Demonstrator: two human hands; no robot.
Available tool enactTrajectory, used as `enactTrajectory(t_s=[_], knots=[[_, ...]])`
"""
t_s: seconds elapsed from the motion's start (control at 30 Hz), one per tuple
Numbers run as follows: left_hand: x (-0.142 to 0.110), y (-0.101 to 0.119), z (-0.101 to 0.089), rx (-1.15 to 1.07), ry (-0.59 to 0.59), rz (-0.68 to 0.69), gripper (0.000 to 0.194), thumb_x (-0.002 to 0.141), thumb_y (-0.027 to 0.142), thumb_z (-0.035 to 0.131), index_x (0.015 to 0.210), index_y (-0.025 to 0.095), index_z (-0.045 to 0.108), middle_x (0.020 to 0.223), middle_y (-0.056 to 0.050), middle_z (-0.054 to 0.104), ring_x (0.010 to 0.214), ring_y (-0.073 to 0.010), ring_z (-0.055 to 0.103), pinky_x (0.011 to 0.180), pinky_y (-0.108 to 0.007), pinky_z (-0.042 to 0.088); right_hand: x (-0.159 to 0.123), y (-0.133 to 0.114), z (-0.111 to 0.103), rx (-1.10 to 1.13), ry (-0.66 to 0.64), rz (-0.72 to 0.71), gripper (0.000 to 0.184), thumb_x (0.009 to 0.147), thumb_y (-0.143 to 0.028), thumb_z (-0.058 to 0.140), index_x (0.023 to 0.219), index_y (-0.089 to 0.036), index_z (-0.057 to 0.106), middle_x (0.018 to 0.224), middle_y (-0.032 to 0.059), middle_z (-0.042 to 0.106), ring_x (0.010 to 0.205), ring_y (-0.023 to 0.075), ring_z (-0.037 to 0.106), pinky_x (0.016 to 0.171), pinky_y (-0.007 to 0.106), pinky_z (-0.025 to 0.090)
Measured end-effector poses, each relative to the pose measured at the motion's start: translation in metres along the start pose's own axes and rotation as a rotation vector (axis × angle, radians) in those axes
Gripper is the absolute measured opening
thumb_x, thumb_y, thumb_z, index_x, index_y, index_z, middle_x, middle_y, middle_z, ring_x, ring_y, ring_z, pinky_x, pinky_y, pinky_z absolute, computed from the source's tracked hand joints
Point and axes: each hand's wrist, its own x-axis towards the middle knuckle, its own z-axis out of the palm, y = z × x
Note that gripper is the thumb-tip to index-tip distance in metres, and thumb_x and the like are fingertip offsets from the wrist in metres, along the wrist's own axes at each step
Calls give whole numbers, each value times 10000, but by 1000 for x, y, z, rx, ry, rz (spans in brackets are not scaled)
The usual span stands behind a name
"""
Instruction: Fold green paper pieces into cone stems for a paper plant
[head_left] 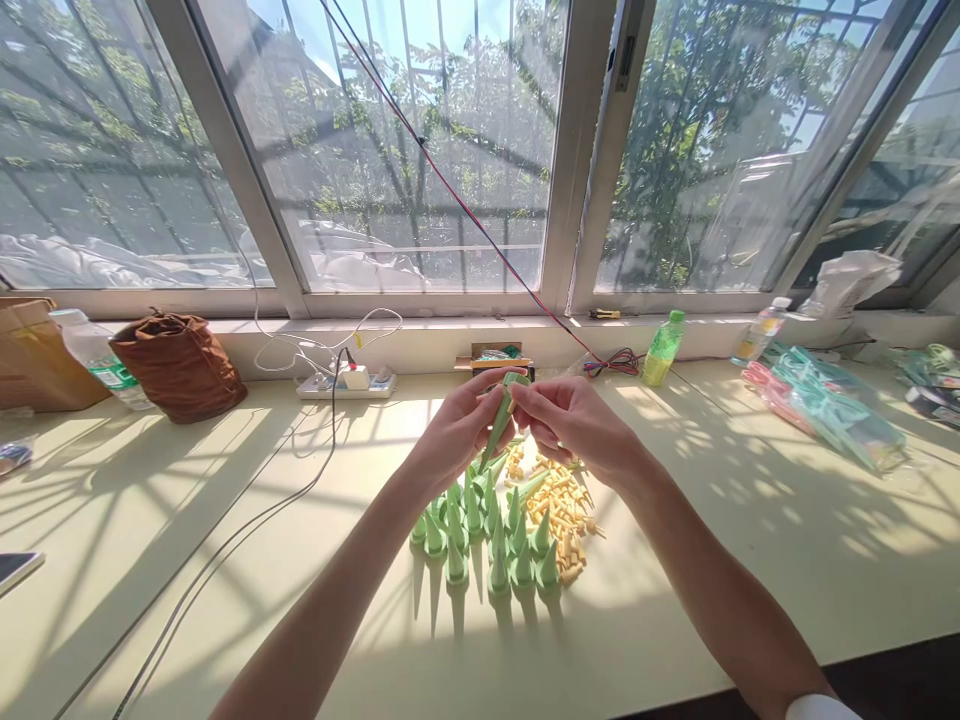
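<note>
Above the table, my left hand [463, 425] is closed around a green cone [496, 432], its point angled down and its wide end up. The fingers of my right hand [581, 420] are pinched together at that wide end; a bit of pale yellow shows there, but what they grip is mostly hidden. Below my hands stand several green cones [499, 575], points up on round bases. To their right lies a loose pile of small yellow peg-like pieces [559, 505], partly behind my right hand.
A small open box [480, 355] sits behind my hands. Along the window side are a power strip [349, 385] with cables, a brown bag [178, 365], a green-capped bottle [664, 348] and plastic packs [832, 405]. A grey cable [247, 520] crosses the table at left.
</note>
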Motion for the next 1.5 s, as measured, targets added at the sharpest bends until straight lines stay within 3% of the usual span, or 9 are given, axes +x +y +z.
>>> enactTrajectory(t_s=[0.17,0.3,0.47,0.67,0.77,0.93,1.13,1.37,1.5], knots=[[0,6,-5,64,32,8,379,906,375,650,1242,205,609,703,7,585,520,-70,526,432,-162,374,-4,-6,-10,-122,-33,-50,465,878,-582,589,684,-159,575,430,-96,390,347,31,322,370,183,256],[-2,19,-11,183,160,45,381,881,397,672,1209,209,620,762,-24,639,556,-93,553,405,-165,357,-1,-9,-28,-614,50,-69,412,956,-493,493,738,-161,605,473,-42,525,397,73,456,445,208,342],[-8,32,-8,380,201,39,384,837,391,720,1157,192,645,733,-48,667,520,-102,536,384,-171,334,26,34,-39,-1277,-21,177,141,927,-226,560,955,-164,683,925,85,706,897,192,637,736,270,453],[-16,37,2,537,204,78,264,814,297,750,1038,175,686,603,-11,611,452,-101,533,402,-191,374,53,90,-42,-1332,-281,415,249,940,-304,605,1135,-152,631,1149,94,641,947,189,646,811,363,553],[-18,38,2,566,197,91,274,817,296,746,1053,171,682,616,-19,614,456,-107,538,402,-197,375,57,98,-41,-1356,-364,433,268,932,-328,619,1130,-148,627,1145,81,641,977,194,641,837,383,552],[-21,41,2,598,211,102,282,828,306,733,1068,168,675,638,-27,619,479,-118,555,413,-206,386,58,104,-34,-1390,-392,428,258,752,-230,785,963,-114,691,1014,111,687,923,223,648,719,259,497],[-23,42,2,604,203,135,250,842,302,717,1048,167,680,628,-23,613,487,-123,565,437,-217,408,58,115,-30,-1412,-427,473,258,855,-295,708,1041,-121,666,1103,101,661,970,215,641,814,338,535],[-22,41,0,515,211,126,262,772,202,776,1023,178,702,634,-17,625,467,-119,565,408,-206,390,56,108,-30,-1381,-421,534,335,954,-341,586,1241,-169,579,1241,95,602,1046,216,626,879,426,547],[-21,41,-2,557,221,128,277,778,198,769,1044,184,695,634,-18,626,473,-125,570,390,-199,383,47,81,-35,-1332,-306,430,205,926,-258,612,1084,-131,644,1127,99,646,899,186,658,771,330,554]])
